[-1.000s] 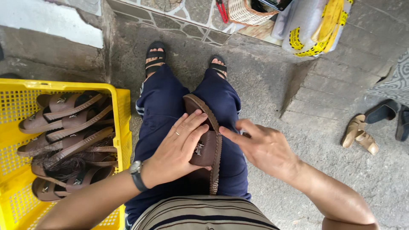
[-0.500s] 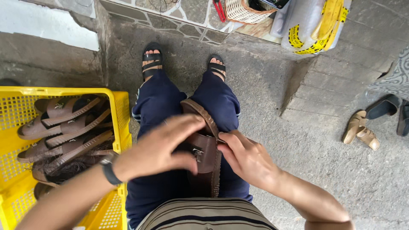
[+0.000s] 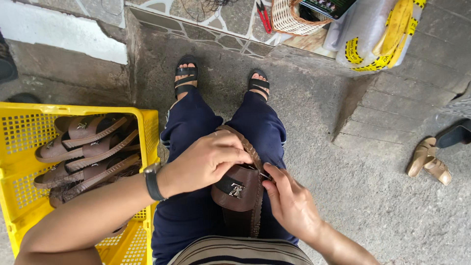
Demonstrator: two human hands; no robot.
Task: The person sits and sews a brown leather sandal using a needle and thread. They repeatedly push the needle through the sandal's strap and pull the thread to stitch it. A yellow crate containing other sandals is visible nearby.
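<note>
A brown sandal (image 3: 241,189) with a dark strap and a metal buckle lies on my lap, sole edge up. My left hand (image 3: 208,159) curls over the sandal's upper part and grips it near the strap. My right hand (image 3: 290,201) touches the sandal's right edge with its fingertips, pinching at the stitched rim beside the buckle. A dark watch sits on my left wrist. My legs in dark blue trousers stretch forward, with black sandals on my feet.
A yellow plastic crate (image 3: 22,147) at my left holds several brown sandals (image 3: 83,152). A beige sandal pair (image 3: 429,162) and a dark shoe (image 3: 454,133) lie on the concrete at right. A wicker basket (image 3: 294,17), red pliers (image 3: 264,14) and a taped bundle (image 3: 378,34) stand ahead.
My left hand has slid up and closed over the sandal's top. My right hand has moved in against the sandal's right edge. The sandal has turned so its buckle faces me.
</note>
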